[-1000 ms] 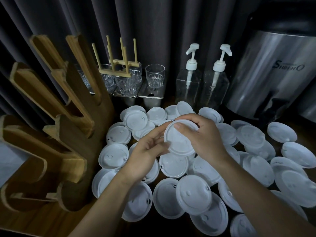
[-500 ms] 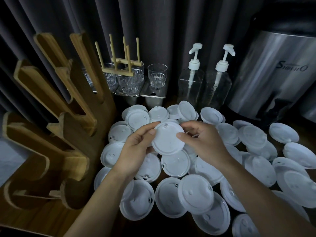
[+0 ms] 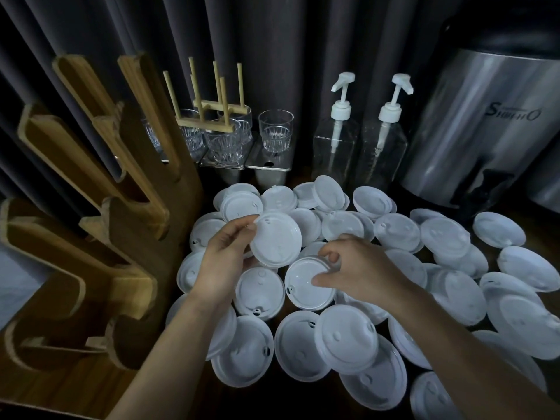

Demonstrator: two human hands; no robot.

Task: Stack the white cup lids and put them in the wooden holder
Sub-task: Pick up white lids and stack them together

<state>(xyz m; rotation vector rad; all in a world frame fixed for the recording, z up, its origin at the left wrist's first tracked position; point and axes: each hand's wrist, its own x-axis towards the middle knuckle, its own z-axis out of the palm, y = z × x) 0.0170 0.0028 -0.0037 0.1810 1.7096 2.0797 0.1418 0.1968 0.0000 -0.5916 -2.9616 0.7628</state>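
My left hand (image 3: 225,262) grips a white cup lid (image 3: 277,239) by its left edge and holds it tilted above the pile. My right hand (image 3: 360,272) is lower and to the right, its thumb and fingers pinching the right edge of another white lid (image 3: 303,283) that lies on the pile. Many white lids (image 3: 342,344) are scattered over the dark table. The wooden holder (image 3: 100,237), with slanted open slots, stands at the left; no lids show in its slots.
Glass tumblers (image 3: 275,131) and a small wooden peg rack (image 3: 209,110) stand on metal trays at the back. Two clear pump bottles (image 3: 357,137) stand in the back middle. A large steel dispenser (image 3: 485,128) fills the back right. Dark curtains hang behind.
My right hand has let go of the held lid and dropped to a lid on the pile. My left hand has carried the held lid leftward and now holds it alone.
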